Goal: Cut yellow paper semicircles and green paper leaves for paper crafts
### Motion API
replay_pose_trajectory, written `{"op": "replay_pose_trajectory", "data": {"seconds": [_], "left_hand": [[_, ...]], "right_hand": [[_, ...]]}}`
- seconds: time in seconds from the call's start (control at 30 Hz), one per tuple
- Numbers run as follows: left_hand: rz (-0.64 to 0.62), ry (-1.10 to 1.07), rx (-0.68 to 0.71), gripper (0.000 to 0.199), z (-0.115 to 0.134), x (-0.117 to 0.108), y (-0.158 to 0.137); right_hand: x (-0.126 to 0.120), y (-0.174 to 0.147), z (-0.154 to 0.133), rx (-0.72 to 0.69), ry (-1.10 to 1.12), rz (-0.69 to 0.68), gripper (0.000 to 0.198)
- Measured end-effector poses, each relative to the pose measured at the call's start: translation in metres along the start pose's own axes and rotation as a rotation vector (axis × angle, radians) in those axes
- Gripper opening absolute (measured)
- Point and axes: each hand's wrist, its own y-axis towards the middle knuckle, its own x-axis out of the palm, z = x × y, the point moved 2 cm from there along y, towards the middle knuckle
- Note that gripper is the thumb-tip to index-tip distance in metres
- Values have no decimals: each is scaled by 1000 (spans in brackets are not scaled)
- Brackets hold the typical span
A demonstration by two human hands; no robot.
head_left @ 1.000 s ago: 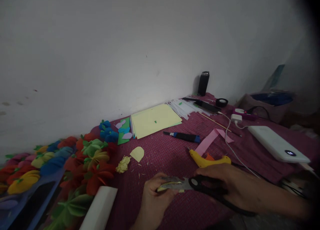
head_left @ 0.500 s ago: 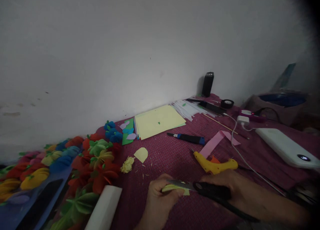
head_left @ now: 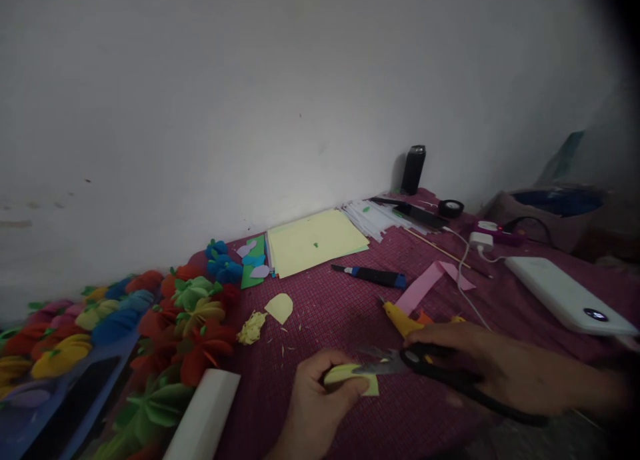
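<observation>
My left hand pinches a small piece of pale yellow paper between thumb and fingers, low in the middle of the view. From the right, my right hand grips black-handled scissors. Their blades stand apart and reach the paper's right end near my left thumb. A tiny yellow scrap shows between the blades. Beyond my left hand lie a cut yellow paper petal and a heap of fine yellow trimmings. A yellow glue gun lies partly hidden behind my right hand.
A stack of yellow sheets lies by the wall. Nearer are a utility knife and pink ribbon. Colourful paper flowers and a white roll fill the left; a white power bank with a cable lies right.
The scissors have opened and shifted slightly right, their blades now wide apart. My right hand has moved up over part of the glue gun. My left hand keeps its pinch.
</observation>
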Motion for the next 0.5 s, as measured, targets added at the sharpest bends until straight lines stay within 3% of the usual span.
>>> {"op": "replay_pose_trajectory", "data": {"seconds": [0.27,0.5], "left_hand": [[19,-166,-37,9,-9,-3,2],[110,-534,-225,23,-17,-2,6]], "right_hand": [[6,0,7,6,27,87,49],[17,0,16,47,175,94,57]]}}
